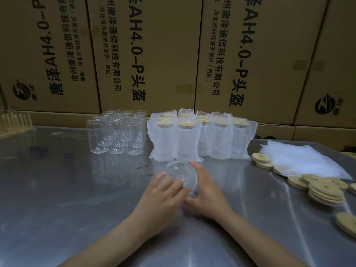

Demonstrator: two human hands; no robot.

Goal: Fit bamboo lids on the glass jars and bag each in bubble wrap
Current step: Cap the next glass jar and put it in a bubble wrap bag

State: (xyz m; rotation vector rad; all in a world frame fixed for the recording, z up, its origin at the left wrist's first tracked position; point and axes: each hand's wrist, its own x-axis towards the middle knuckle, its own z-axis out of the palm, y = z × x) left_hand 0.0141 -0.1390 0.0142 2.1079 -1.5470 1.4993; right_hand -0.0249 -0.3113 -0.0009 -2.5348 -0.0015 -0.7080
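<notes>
A clear glass jar without a lid lies tilted over the steel table, its round end turned toward the camera. My left hand grips it from the left and my right hand grips it from the right. Several bare glass jars stand at the back left. To their right stand several lidded jars in bubble-wrap bags. Loose bamboo lids with a small hole lie in piles at the right. A stack of flat bubble-wrap bags lies behind them.
Large printed cardboard boxes form a wall along the table's back edge. A wooden rack with upright pegs sits at the far left. More bamboo lids lie near the right edge.
</notes>
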